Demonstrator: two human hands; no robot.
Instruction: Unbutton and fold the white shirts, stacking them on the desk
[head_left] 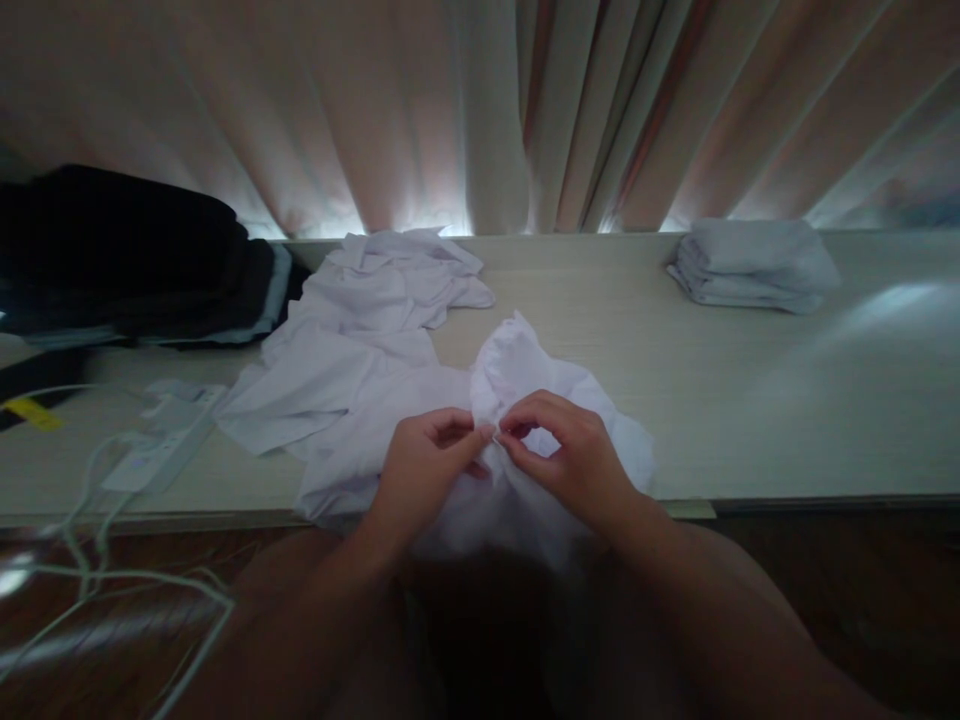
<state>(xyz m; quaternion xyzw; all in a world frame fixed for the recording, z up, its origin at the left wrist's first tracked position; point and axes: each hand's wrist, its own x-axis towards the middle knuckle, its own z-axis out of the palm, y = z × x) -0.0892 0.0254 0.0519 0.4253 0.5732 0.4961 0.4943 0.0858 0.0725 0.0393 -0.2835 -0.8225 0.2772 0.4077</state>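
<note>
A white shirt-like garment lies bunched at the front edge of the ledge, part of it hanging over my lap. My left hand pinches its cloth between thumb and fingers near the middle. Right beside it, my right hand has thumb and forefinger pressed together at the same spot, on the cloth's edge. Any small fastening between the fingertips is too small to make out. A second crumpled white cloth spreads out behind and to the left of my left hand, touching the garment.
Folded white clothes sit at the back right of the pale ledge. Dark folded clothes are stacked at the left. In front of them lies a white power strip with cables trailing to the floor. Curtains hang behind.
</note>
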